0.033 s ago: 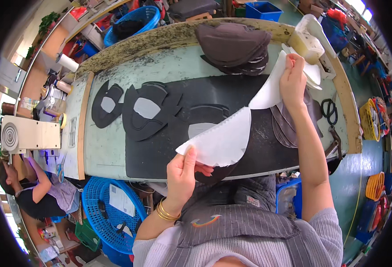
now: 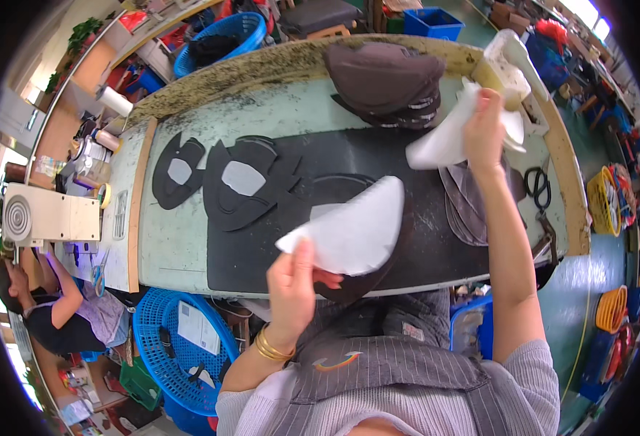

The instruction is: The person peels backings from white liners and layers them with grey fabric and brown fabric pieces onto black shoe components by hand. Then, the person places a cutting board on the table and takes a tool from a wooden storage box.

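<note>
My left hand (image 2: 292, 287) pinches the pointed end of a white half-moon sheet (image 2: 360, 229), holding it above the table's near edge. Up at the right, my right hand (image 2: 484, 134) grips another white sheet (image 2: 443, 138), blurred by motion; its exact shape is hard to read. A gap lies between the two sheets. Under the left one are a black mat (image 2: 334, 149) and dark cut pieces, one with a pale patch. More black cut-outs (image 2: 241, 182) with grey-white patches rest to the left. Fanned brown-grey pieces (image 2: 465, 207) lie below my right hand.
A stack of dark brown curved pieces (image 2: 385, 80) stands at the table's far side. Black scissors (image 2: 538, 189) lie at the right, near a white plastic container (image 2: 501, 69). A blue basket (image 2: 182, 349) stands at lower left. Another person (image 2: 73, 312) sits by a sewing machine (image 2: 51, 216).
The two white sheets met at a point before and are now apart. My left hand has shifted slightly left and down with its sheet; my right hand has moved slightly right.
</note>
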Tool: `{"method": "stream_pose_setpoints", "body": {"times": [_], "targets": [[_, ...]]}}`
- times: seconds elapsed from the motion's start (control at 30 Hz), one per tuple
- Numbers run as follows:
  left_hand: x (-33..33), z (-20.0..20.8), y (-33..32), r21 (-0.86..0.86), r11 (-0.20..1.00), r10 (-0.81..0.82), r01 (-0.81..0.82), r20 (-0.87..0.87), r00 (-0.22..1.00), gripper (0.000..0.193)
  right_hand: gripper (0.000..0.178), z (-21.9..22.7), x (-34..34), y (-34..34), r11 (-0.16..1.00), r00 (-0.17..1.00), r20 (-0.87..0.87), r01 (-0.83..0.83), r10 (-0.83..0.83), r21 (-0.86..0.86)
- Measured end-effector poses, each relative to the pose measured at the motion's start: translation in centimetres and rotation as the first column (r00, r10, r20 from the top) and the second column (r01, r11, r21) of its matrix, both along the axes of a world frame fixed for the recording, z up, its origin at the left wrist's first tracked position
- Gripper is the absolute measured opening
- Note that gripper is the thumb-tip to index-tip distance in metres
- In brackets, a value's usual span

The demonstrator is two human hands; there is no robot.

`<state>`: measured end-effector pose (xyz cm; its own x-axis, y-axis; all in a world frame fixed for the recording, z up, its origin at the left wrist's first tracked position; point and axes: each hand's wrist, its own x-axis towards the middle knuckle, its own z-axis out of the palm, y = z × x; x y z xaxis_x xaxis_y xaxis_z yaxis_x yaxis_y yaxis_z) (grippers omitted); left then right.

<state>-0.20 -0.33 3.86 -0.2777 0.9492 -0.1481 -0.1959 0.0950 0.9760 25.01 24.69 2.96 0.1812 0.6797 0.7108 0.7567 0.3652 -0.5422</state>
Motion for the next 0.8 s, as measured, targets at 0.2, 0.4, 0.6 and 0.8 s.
{"method": "stream_pose_setpoints", "body": {"times": [0.2, 0.4, 0.6, 0.8], "targets": [[-3.6, 0.1, -1.5, 0.062, 0.988, 0.143, -0.143, 0.005, 0.990, 0.039, 0.038, -2.5, 12.3, 7.0, 0.925, 0.908, 0.335, 0.329, -0.253, -0.193], [-2.3, 0.8, -0.3, 0.076, 0.993, 0.106, -0.086, -0.320, 0.941, 0.035, 0.055, 5.3, -6.0, -12.4, 0.800, 0.711, 0.379, -0.574, 0.593, -0.175], [-2.9, 1.4, 2.7, 0.397, 0.897, 0.123, 0.194, -0.645, 0.754, 0.037, 0.019, 2.4, -9.4, -17.7, 0.487, 0.548, -0.678, -0.817, 0.490, -0.308], [-4.9, -3.1, 1.6, -0.034, 0.963, -0.264, 0.268, 0.083, 0.961, 0.017, 0.020, -2.7, -8.5, -18.5, 0.435, 0.281, -0.937, -0.884, 0.207, -0.169]]}}
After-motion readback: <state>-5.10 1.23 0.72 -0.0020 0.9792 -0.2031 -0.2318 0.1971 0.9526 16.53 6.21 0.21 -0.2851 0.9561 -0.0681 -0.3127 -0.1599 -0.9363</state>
